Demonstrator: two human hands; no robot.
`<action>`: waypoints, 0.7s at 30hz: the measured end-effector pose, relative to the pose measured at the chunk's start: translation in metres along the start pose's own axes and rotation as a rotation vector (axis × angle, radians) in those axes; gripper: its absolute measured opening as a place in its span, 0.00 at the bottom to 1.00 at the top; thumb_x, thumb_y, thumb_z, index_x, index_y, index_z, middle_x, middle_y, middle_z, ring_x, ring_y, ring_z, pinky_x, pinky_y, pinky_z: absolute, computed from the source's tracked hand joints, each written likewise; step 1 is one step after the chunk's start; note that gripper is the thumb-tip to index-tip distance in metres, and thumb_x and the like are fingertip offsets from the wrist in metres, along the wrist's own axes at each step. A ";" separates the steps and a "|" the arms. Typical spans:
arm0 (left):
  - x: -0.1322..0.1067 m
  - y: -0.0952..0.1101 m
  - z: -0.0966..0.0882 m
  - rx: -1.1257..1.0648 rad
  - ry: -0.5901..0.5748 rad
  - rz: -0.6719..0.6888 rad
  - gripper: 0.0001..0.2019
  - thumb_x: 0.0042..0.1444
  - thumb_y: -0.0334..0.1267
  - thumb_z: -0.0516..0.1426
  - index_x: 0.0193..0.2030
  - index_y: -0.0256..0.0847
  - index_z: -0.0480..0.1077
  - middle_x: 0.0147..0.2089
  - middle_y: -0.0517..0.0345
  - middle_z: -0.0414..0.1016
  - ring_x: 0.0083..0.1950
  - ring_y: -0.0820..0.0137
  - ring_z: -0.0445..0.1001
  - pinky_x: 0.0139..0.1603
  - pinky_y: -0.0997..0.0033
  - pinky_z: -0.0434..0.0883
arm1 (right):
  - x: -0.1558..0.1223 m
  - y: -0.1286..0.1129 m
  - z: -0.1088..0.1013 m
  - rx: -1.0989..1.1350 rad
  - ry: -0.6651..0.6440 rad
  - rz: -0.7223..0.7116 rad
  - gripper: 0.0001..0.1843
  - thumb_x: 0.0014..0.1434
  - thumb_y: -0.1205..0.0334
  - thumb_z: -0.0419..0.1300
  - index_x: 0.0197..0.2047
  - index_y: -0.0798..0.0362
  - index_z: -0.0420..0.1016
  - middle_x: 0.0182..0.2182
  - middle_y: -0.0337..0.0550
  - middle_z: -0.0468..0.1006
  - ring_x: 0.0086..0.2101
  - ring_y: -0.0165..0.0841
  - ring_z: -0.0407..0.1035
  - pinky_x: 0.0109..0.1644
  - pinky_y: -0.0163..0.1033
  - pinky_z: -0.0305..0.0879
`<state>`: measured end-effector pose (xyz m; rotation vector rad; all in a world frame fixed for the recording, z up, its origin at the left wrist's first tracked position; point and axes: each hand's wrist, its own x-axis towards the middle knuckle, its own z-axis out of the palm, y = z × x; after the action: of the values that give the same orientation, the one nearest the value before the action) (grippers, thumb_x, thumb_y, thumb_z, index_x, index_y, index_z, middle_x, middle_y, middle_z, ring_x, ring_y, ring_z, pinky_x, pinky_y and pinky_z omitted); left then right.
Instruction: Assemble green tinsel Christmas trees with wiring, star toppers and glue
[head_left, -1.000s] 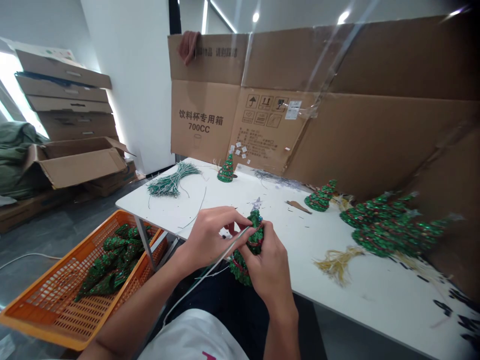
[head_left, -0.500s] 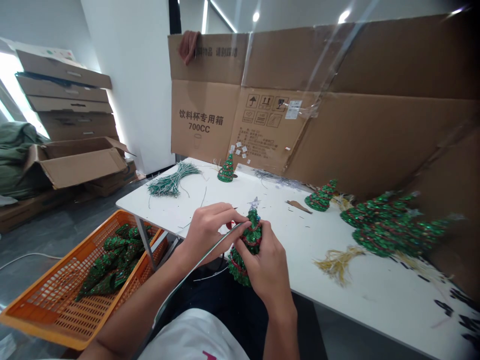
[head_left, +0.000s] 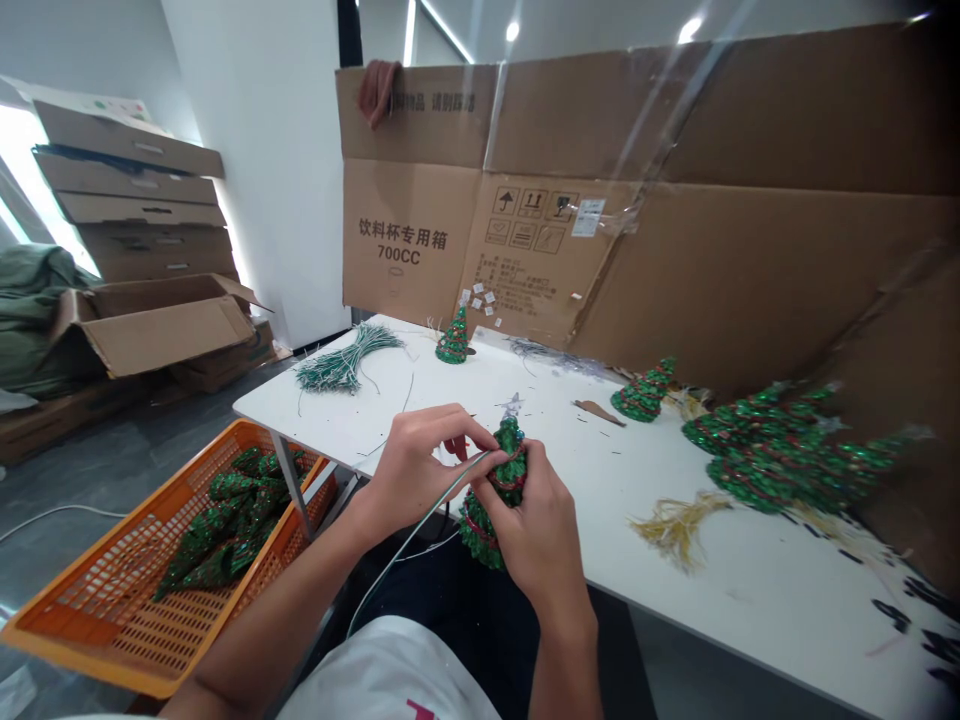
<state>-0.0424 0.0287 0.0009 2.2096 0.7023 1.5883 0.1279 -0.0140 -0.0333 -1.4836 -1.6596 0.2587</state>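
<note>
A small green tinsel Christmas tree (head_left: 482,535) with a silver star (head_left: 511,404) on top and reddish garland round it stands upright over my lap at the table's front edge. My right hand (head_left: 536,520) wraps around the tree from the right, thumb across its front. At the tree's upper left side, my left hand (head_left: 435,460) pinches a thin pale green wire (head_left: 401,548) between thumb and fingers. The wire's length trails down toward my lap. Something small and red shows behind my left fingers; I cannot make out what it is.
More tinsel trees stand or lie on the white table (head_left: 592,540), beside gold string (head_left: 679,530). A bundle of green wires (head_left: 349,360) lies at its back left. An orange crate (head_left: 97,640) with green cones is at left. A cardboard wall (head_left: 795,280) closes off the back.
My left hand has shifted slightly, its fingers more arched at the tree. The trailing wire now sags in a lower curve toward my lap. The tree stays in my right hand.
</note>
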 end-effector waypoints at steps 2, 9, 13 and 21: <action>0.001 0.001 -0.002 0.012 -0.030 0.016 0.05 0.66 0.38 0.69 0.39 0.39 0.81 0.33 0.58 0.81 0.32 0.73 0.74 0.36 0.71 0.73 | 0.000 0.001 -0.001 0.002 0.004 0.001 0.17 0.70 0.42 0.62 0.43 0.45 0.64 0.35 0.40 0.77 0.35 0.44 0.72 0.38 0.42 0.62; -0.001 -0.004 -0.001 0.056 -0.022 0.078 0.04 0.68 0.36 0.66 0.42 0.40 0.82 0.35 0.55 0.84 0.33 0.72 0.77 0.37 0.70 0.75 | 0.001 0.001 0.000 0.001 0.005 0.005 0.18 0.70 0.41 0.62 0.45 0.45 0.65 0.36 0.41 0.77 0.36 0.45 0.73 0.38 0.42 0.63; -0.002 -0.008 0.002 0.095 0.035 0.094 0.03 0.68 0.34 0.66 0.41 0.40 0.83 0.35 0.55 0.84 0.33 0.71 0.77 0.37 0.70 0.75 | 0.000 -0.001 0.001 0.010 -0.016 0.009 0.16 0.70 0.44 0.63 0.46 0.46 0.66 0.37 0.42 0.78 0.37 0.45 0.74 0.39 0.43 0.63; -0.001 -0.001 -0.002 0.129 -0.095 0.100 0.06 0.68 0.34 0.64 0.46 0.38 0.83 0.38 0.52 0.85 0.34 0.69 0.79 0.38 0.68 0.77 | 0.001 0.004 0.001 -0.007 0.002 0.003 0.17 0.71 0.41 0.61 0.45 0.46 0.66 0.36 0.42 0.79 0.35 0.45 0.74 0.38 0.43 0.64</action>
<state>-0.0448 0.0284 0.0002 2.4306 0.6948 1.5114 0.1298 -0.0116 -0.0362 -1.4911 -1.6580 0.2529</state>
